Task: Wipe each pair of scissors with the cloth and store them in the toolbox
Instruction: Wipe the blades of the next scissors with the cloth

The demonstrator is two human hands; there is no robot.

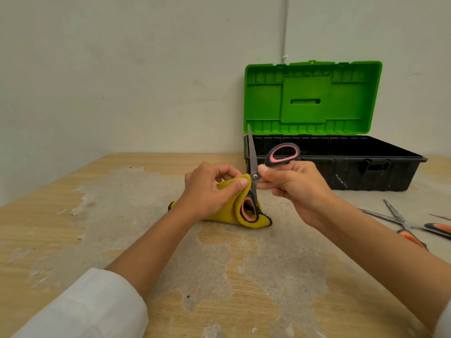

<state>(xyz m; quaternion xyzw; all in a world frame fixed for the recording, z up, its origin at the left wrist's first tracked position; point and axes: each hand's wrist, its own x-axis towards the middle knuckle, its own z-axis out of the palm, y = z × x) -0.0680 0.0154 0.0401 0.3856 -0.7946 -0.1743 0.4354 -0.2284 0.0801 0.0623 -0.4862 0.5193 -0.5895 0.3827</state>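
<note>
- Now, your toolbox (332, 172) sits open by the wall, past your hands, ready for clean scissors.
- Your left hand (207, 189) pinches the yellow cloth (238, 212) around the lower handle.
- Your right hand (292, 184) grips the pink scissors (253, 167) near the screw.
- Rub slowly, and keep fingers off the sharp tip.

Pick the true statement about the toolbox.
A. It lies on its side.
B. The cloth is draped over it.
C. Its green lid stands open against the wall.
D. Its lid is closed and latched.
C: the toolbox sits upright with its green lid raised against the wall, while the yellow cloth is in the left hand, around the pink-handled scissors.
</note>
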